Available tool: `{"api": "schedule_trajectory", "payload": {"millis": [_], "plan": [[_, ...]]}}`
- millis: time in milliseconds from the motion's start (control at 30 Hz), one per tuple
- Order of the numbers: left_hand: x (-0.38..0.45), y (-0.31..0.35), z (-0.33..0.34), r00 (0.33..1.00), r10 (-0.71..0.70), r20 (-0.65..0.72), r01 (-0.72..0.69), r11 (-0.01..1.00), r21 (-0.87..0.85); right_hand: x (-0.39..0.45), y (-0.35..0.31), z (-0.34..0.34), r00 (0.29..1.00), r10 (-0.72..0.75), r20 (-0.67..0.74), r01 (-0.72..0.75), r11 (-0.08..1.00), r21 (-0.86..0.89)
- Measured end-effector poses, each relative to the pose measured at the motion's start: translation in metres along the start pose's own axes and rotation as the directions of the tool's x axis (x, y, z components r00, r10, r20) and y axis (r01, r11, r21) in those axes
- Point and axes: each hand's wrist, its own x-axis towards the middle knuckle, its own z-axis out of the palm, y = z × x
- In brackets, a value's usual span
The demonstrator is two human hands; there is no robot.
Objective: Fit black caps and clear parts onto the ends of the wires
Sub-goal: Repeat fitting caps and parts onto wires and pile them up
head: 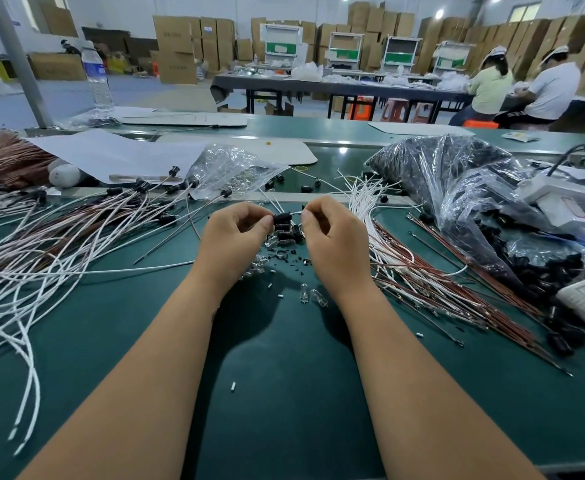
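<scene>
Between the two hands, above the green tabletop [284, 393], a black cap [281, 216] is pinched in the left hand [230, 233], whose grip curls round it. A thin wire [296, 212] runs from the cap to the right hand [332, 233], its grip pinching the wire; the wire's end inside the cap is hidden. Below them lies a small heap of black caps [289, 233], partly covered. Clear parts [313, 296] lie nearer. White wires [364, 206] spread right, and capped wires [76, 220] left.
</scene>
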Motion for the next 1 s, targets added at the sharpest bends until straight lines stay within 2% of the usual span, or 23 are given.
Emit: {"api": "schedule_trajectory", "payload": {"millis": [233,567,767,900,1000], "plan": [[0.002,0.001,0.003,0.998,0.069,-0.005,-0.068,0.995,0.078,0.000,0.002,0.000,0.999,-0.034,0.022,0.033,0.999,0.040],[-0.002,0.008,0.004,0.999,0.038,0.026,-0.036,0.997,-0.070,-0.001,0.004,0.003,0.997,-0.070,0.031,0.069,0.997,0.045],[-0.004,0.010,0.003,0.999,0.039,0.036,-0.036,0.996,-0.088,-0.001,0.003,0.002,0.995,-0.078,0.055,0.076,0.996,0.038],[-0.003,0.010,0.002,0.999,0.029,0.038,-0.025,0.996,-0.086,0.000,0.001,0.000,0.999,-0.044,0.025,0.042,0.996,0.076],[-0.003,0.010,0.002,1.000,0.025,0.015,-0.024,0.997,-0.076,0.000,0.000,-0.001,0.998,0.040,0.039,-0.045,0.990,0.134]]}}
